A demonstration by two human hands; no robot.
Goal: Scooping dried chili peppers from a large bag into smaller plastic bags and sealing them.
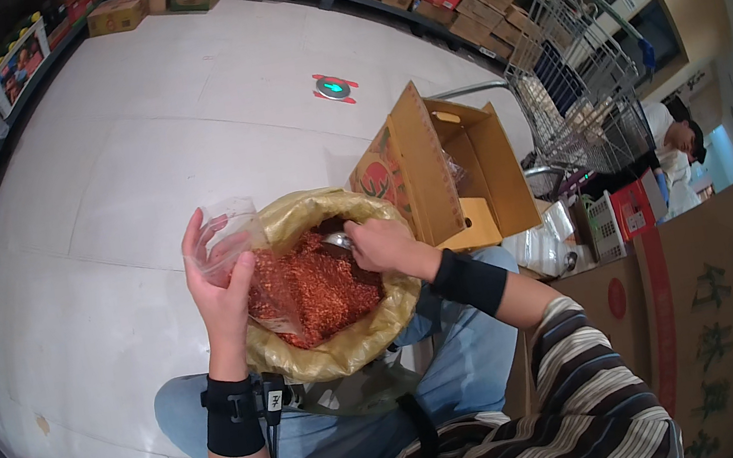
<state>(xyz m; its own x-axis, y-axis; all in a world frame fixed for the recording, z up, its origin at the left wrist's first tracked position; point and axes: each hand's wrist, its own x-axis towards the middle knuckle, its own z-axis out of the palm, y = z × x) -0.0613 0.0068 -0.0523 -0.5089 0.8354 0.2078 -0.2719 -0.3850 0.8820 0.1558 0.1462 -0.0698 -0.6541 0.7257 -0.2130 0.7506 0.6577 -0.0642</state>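
Between my knees stands a yellow woven plastic sack (330, 360) with its rim rolled down, holding red chili flakes (333, 288). My left hand (219, 274), at the sack's left side, holds a clear plastic bag (267, 281) by its upper part; the bag hangs over the flakes and red flakes show in or through it. My right hand (380, 245) is closed on the handle of a metal scoop (337, 239) inside the sack's right part. The scoop's far end is partly hidden in shadow and flakes.
An open cardboard box (422, 170) stands just beyond the sack, beside a wire shopping cart (575, 95). Large cartons (702, 305) are on my right, near a white plastic basket (603, 227). A person (675, 137) is behind the cart. Shelves with boxes (476, 10) line the aisle.
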